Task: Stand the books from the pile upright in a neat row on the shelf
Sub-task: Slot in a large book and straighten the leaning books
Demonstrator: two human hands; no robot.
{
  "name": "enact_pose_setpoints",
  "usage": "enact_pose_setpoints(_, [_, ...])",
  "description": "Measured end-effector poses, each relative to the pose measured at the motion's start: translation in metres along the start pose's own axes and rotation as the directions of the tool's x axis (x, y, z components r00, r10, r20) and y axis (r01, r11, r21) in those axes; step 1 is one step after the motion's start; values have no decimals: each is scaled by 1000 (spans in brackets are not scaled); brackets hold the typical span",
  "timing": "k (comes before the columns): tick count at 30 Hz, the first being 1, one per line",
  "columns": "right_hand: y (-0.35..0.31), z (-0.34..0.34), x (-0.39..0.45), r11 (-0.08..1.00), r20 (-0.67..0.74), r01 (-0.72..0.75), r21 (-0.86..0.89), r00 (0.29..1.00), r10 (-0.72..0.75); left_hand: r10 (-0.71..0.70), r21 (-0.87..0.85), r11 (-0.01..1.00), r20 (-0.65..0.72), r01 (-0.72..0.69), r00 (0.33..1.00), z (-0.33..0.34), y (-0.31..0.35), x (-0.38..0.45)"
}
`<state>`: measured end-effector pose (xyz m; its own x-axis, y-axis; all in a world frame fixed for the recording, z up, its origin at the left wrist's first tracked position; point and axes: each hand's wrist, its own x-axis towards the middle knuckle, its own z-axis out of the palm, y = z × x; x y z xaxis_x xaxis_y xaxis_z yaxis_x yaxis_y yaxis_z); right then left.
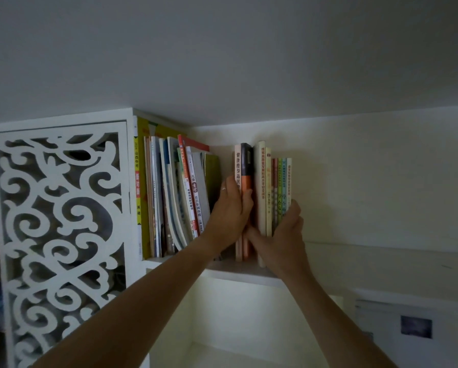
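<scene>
At the far left a white fretwork panel (60,229) with scroll cut-outs closes off the end of the shelf (238,273). Just right of it, against the shelf's left end, a leaning group of books (169,197) stands on the board: a tall yellow-spined one next to the panel, then thin paperbacks that tilt and bow toward the right, the last a green-covered one. A gap separates these from the upright row of books (265,187) near the middle of the shelf.

The left hand (229,211), a ring on 1 finger, reaches into that gap and wraps the row's left end: fingers curled round the cream-spined book (238,166) and the black-and-orange book (246,168) beside it, the thumb lying over the orange spine. The right hand (283,235) closes on the row's right end, its thumb running low across the spines toward the left hand, its fingers bent round the outer side of the last thin green and white books. The row is pressed between the 2 hands and stands upright on the board, near its front edge.

Behind is a pale wall; below the shelf is a lit white compartment (243,322), and at the lower right a sheet with a dark rectangle (416,326).
</scene>
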<state>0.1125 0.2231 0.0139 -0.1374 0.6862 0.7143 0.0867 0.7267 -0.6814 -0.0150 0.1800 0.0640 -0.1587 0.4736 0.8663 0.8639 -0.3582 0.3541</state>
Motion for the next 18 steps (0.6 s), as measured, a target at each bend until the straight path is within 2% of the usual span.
enact_pose_setpoints(4, [-2,1,0,1000,-19,-12,-7,1000,11,-92,-88,992,16,93,996,-17,3,2])
enact_pose_setpoints(9, [-2,-1,-3,998,-94,-37,-45,995,33,-283,-140,944,124,300,951,-47,16,4])
enact_pose_setpoints(12, [-3,-1,-4,997,-112,-57,-51,992,51,-297,-158,937,119,313,948,-50,18,3])
enact_pose_setpoints(14, [-3,-1,-4,997,-108,-59,-57,993,52,-204,-157,964,95,217,974,-49,17,-1])
enact_pose_setpoints(16, [-4,-1,-5,997,-105,-49,-64,994,42,-14,-109,994,87,24,996,-46,9,-6])
enact_pose_setpoints(17, [-4,-1,-5,997,-105,-45,-67,994,38,73,41,996,79,-76,994,-46,4,-9])
enact_pose_setpoints(18, [-4,-1,-5,997,-105,-44,-70,994,36,180,276,942,64,-191,982,-48,1,-9])
